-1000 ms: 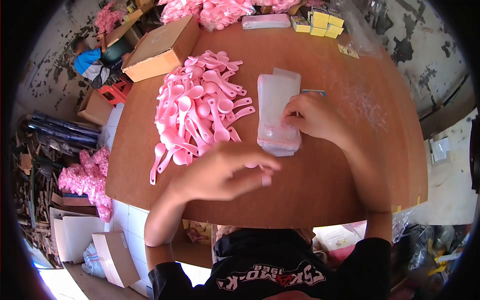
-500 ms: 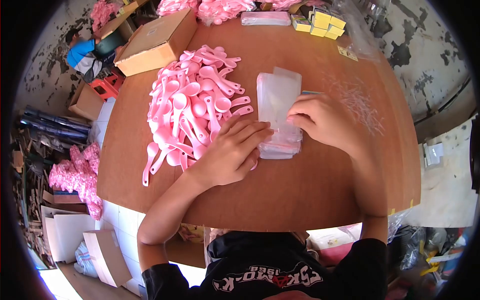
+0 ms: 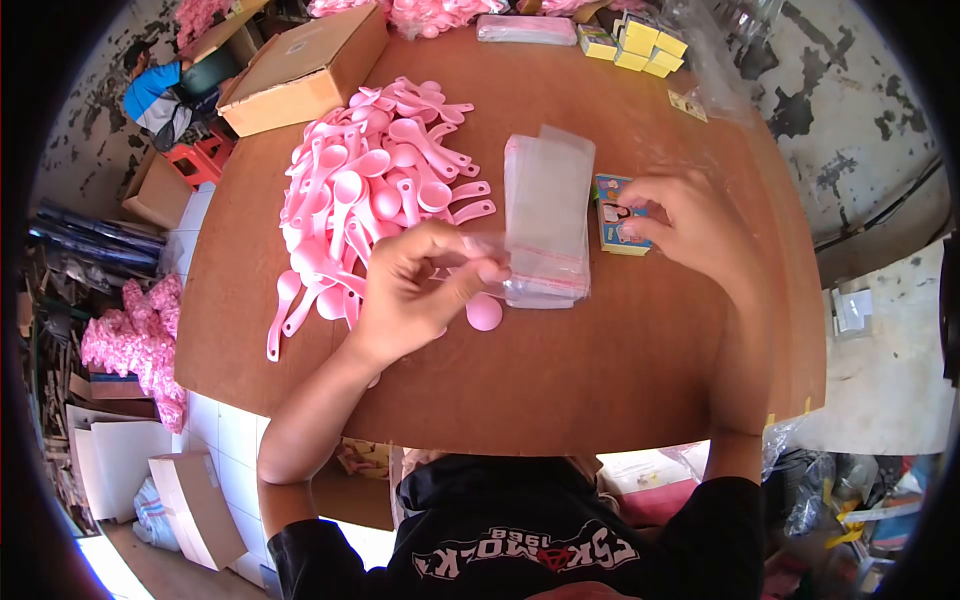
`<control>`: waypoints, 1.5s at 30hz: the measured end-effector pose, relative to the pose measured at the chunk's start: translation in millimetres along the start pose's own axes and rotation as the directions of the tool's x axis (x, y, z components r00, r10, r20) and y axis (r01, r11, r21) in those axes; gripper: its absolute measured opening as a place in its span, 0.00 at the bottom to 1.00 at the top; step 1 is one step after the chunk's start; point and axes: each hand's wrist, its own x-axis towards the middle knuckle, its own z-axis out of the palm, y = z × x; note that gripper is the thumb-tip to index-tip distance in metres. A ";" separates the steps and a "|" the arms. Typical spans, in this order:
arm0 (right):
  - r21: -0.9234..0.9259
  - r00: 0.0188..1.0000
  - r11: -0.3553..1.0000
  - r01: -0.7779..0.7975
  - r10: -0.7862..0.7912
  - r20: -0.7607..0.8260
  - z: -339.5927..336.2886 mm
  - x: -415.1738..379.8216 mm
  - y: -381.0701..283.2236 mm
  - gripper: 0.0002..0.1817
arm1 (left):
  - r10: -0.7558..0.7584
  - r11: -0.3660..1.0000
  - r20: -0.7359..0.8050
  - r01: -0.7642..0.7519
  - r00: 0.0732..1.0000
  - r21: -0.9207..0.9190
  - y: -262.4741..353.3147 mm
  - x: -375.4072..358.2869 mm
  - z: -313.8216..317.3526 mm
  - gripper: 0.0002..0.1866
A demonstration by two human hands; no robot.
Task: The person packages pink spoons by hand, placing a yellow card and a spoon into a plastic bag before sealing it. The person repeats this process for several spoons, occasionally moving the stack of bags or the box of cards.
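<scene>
My left hand (image 3: 425,285) pinches a thin clear plastic bag between thumb and fingers, just left of the stack of clear bags (image 3: 548,215) on the table. Beside and partly behind this hand lies a large heap of pink spoons (image 3: 370,185). One spoon's round pink bowl (image 3: 484,312) shows just below the hand. My right hand (image 3: 675,222) is over a small stack of colourful printed cards (image 3: 614,238), its fingers curved and apart, with nothing visible between them.
A cardboard box (image 3: 300,70) stands at the table's back left. Yellow small boxes (image 3: 640,40) and a pack of bags (image 3: 526,30) lie at the back. Thin clear pieces are scattered right of my right hand. A person (image 3: 155,100) sits beyond the table at the left.
My left hand has lifted off the bag stack and turned, now with a bag in its pinch. My right hand has moved right, from the bags to the printed cards, which now show.
</scene>
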 end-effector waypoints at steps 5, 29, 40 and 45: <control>-0.100 0.997 0.994 -0.053 0.058 0.045 12.5 1.9 33.5 0.16 | -0.088 0.987 -0.079 0.076 0.993 -0.138 6.1 6.5 -3.2 0.08; -0.218 0.998 0.976 0.023 -0.011 0.058 24.4 8.9 34.6 0.05 | -0.284 0.959 -0.193 0.278 0.939 -0.060 10.3 5.9 -3.3 0.14; 0.502 0.980 0.864 0.031 0.073 -0.185 -17.9 -11.9 -29.5 0.11 | -0.379 0.925 -0.083 0.377 0.922 -0.036 -3.4 3.5 -6.9 0.14; 0.705 0.961 0.705 -0.077 0.241 -0.136 6.9 -5.2 -42.0 0.12 | -0.439 0.898 0.054 0.440 0.897 -0.012 -7.1 -1.0 -1.0 0.15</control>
